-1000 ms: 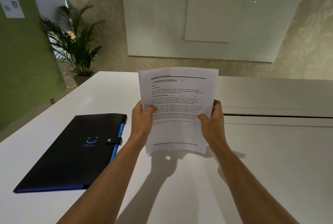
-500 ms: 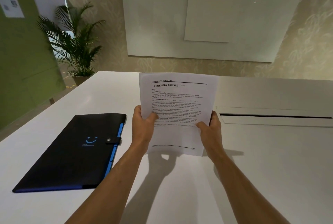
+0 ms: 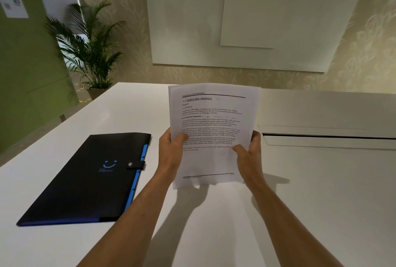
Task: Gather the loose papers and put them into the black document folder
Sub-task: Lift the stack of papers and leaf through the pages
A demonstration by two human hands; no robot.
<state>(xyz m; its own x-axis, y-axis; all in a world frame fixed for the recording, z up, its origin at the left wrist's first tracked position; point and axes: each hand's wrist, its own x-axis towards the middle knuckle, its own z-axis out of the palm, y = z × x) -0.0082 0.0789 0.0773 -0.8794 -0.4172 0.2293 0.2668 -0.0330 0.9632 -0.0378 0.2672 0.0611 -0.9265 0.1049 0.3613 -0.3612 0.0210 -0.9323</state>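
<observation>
Lowered a little since a second ago, the stack of papers (image 3: 211,129) is now standing upright with its bottom edge close to, perhaps touching, the white table (image 3: 321,191), as if being tapped square. The left hand (image 3: 171,155) is gripping the stack's left edge, thumb across the printed front, and the right hand (image 3: 249,155) is gripping the right edge the same way. No loose sheets are showing on the table, so gathering is looking finished. The black document folder (image 3: 85,178) is lying flat to the left, unmoved, its snap strap (image 3: 135,165) still fastened; opening it and sliding the sheets in is remaining.
</observation>
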